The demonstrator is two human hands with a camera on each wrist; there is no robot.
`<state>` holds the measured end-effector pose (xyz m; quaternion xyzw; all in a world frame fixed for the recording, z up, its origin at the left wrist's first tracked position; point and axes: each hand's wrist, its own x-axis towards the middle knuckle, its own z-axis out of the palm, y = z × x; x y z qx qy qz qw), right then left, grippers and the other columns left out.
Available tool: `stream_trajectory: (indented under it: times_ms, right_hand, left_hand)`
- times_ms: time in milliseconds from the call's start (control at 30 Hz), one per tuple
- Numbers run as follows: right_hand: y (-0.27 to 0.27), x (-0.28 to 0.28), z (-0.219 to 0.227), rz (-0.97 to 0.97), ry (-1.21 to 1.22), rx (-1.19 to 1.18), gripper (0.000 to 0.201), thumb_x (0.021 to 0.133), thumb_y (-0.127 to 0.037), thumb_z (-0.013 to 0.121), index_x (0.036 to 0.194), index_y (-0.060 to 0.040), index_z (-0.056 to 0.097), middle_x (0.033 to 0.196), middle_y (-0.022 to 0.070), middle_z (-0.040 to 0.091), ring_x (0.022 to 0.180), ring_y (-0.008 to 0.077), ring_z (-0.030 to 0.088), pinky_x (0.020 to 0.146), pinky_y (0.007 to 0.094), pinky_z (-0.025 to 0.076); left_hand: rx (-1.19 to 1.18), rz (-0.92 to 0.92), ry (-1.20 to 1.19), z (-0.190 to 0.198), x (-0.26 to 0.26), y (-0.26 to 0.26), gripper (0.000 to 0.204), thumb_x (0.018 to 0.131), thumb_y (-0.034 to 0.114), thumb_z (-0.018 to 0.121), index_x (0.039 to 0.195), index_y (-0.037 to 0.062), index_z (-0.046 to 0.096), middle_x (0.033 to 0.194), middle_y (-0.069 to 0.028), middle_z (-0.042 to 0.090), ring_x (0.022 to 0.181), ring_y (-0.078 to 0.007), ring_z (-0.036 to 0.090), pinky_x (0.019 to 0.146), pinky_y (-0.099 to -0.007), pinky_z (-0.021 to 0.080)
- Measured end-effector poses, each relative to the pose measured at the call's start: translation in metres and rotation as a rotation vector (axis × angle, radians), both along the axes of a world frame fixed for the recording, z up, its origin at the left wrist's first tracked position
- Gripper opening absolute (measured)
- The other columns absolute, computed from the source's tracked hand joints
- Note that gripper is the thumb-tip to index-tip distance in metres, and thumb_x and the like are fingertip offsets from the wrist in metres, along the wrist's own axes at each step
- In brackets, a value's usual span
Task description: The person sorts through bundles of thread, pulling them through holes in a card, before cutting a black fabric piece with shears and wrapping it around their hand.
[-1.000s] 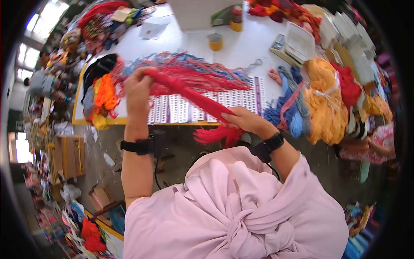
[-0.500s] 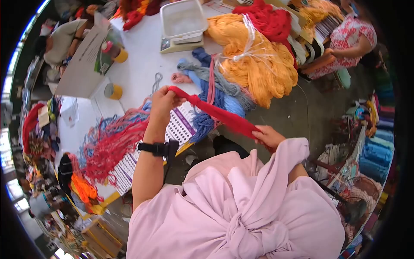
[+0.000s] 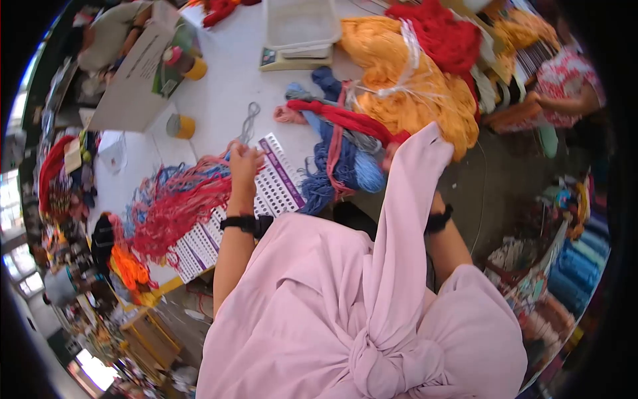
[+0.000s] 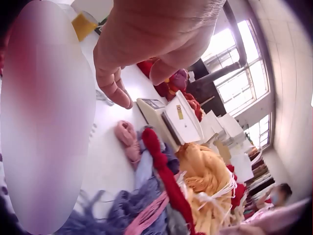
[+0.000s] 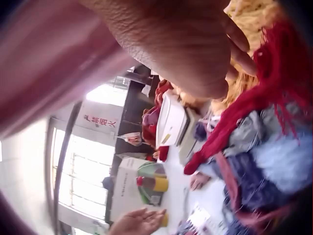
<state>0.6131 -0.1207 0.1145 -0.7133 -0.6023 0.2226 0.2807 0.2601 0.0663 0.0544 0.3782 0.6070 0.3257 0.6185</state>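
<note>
The red yarn hank (image 3: 345, 118) lies across blue skeins (image 3: 323, 156) and a grey one, beside the large orange-yellow bundle (image 3: 405, 80). My left hand (image 3: 244, 163) hovers left of it, over the end of the mixed strands, fingers loosely bent and holding nothing; the left wrist view shows that hand (image 4: 151, 44) with bare fingertips. Pink cloth partly hides my right hand (image 3: 390, 157) at the hank's near end. In the right wrist view its fingers hang relaxed (image 5: 239, 51) beside the red yarn (image 5: 220, 132), not curled round it.
Pink, red and blue strands (image 3: 179, 206) spread over a printed chart sheet (image 3: 282, 174). Farther back are a scale with a white tray (image 3: 299, 30), a yellow tape roll (image 3: 181, 126) and a grey board (image 3: 133, 93). Another person (image 3: 565, 86) is at the right.
The red hank, earlier stretched between both hands, now lies on the blue skeins. My left hand has let it go, and my right fingers have loosened. The view has swung rightward.
</note>
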Motion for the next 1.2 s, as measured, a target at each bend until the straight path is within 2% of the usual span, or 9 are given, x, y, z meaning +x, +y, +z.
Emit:
stream_trajectory:
  times_ms: [33,100,300,433,600,700,833,1000,1200]
  right_hand:
    - [-0.005,-0.014,0.009,0.178,0.328,-0.105,0.04,0.085,-0.018,0.068,0.118,-0.001,0.055,0.108,0.0123,0.059,0.101,0.0244,0.057,0.088,0.0363,0.045]
    - [-0.008,-0.043,0.033,0.515,0.797,-0.369,0.04,0.086,-0.02,0.068,0.119,-0.0009,0.057,0.115,0.0092,0.059,0.107,0.0188,0.055,0.092,0.033,0.044]
    - [0.026,-0.146,0.07,1.115,0.935,-0.603,0.059,0.079,-0.019,0.076,0.131,-0.0038,0.05,0.126,0.0106,0.056,0.119,0.0208,0.05,0.103,0.0347,0.038]
    - [0.044,-0.222,0.11,0.977,1.334,-0.809,0.089,0.064,-0.022,0.086,0.138,-0.0013,0.041,0.133,0.0077,0.051,0.124,0.0177,0.047,0.102,0.0321,0.038]
    - [0.045,-0.349,0.124,0.325,1.894,-0.939,0.038,0.094,-0.022,0.051,0.126,-0.0021,0.053,0.117,0.0081,0.062,0.105,0.0229,0.062,0.093,0.037,0.049]
    - [0.054,-0.392,0.208,0.883,1.281,-0.038,0.034,0.093,-0.021,0.051,0.121,-0.003,0.056,0.112,0.0092,0.063,0.101,0.0235,0.063,0.089,0.0359,0.05]
    - [0.036,-0.455,0.325,1.315,0.906,0.765,0.035,0.091,-0.022,0.053,0.12,-0.003,0.056,0.11,0.0104,0.064,0.1,0.0246,0.063,0.087,0.0368,0.051]
    - [-0.003,-0.558,0.389,1.723,0.684,1.052,0.036,0.089,-0.023,0.056,0.119,-0.003,0.058,0.108,0.0119,0.064,0.098,0.026,0.063,0.085,0.0379,0.051]
    - [0.009,-0.662,0.384,1.851,0.668,1.071,0.037,0.086,-0.025,0.059,0.117,-0.003,0.059,0.106,0.0136,0.065,0.096,0.0278,0.063,0.083,0.0393,0.051]
  left_hand:
    - [-0.036,-0.064,0.03,-0.009,-0.024,-0.014,0.04,0.09,0.008,0.056,0.123,-0.006,0.039,0.119,-0.0161,0.052,0.087,-0.023,0.066,0.069,-0.0304,0.053]
    - [-0.074,0.219,0.041,-0.009,-0.051,-0.066,0.049,0.091,0.008,0.054,0.134,-0.0053,0.035,0.119,-0.0157,0.053,0.084,-0.0227,0.067,0.068,-0.0302,0.053]
    - [-0.151,0.572,0.07,0.016,-0.152,-0.201,0.04,0.092,0.013,0.056,0.125,-0.0054,0.045,0.101,-0.0096,0.062,0.079,-0.0165,0.065,0.065,-0.0239,0.05]
    - [-0.118,0.818,0.005,0.029,-0.217,-0.292,0.025,0.094,0.013,0.054,0.115,0.0007,0.054,0.101,-0.0091,0.065,0.076,-0.0131,0.063,0.065,-0.0229,0.05]
    - [-0.071,1.004,-0.076,0.024,-0.281,-0.383,0.022,0.095,0.014,0.053,0.113,0.0019,0.056,0.098,-0.0075,0.066,0.076,-0.0113,0.063,0.065,-0.0221,0.05]
    - [-0.076,1.085,-0.108,0.02,-0.324,-0.425,0.022,0.095,0.014,0.053,0.112,0.0017,0.057,0.096,-0.0071,0.066,0.074,-0.0111,0.062,0.064,-0.0221,0.049]
    - [-0.022,1.105,0.026,0.014,-0.392,-0.452,0.021,0.094,0.014,0.053,0.11,0.0027,0.057,0.095,-0.0076,0.067,0.073,-0.0108,0.062,0.065,-0.0215,0.049]
    - [0.008,1.064,0.029,0.004,-0.427,-0.44,0.021,0.094,0.013,0.052,0.11,0.0009,0.057,0.095,-0.0087,0.067,0.072,-0.0111,0.062,0.064,-0.0218,0.048]
    - [0.008,1.023,-0.007,-0.007,-0.478,-0.391,0.022,0.093,0.014,0.054,0.111,0.0008,0.058,0.095,-0.0081,0.067,0.073,-0.0115,0.062,0.064,-0.0226,0.049]
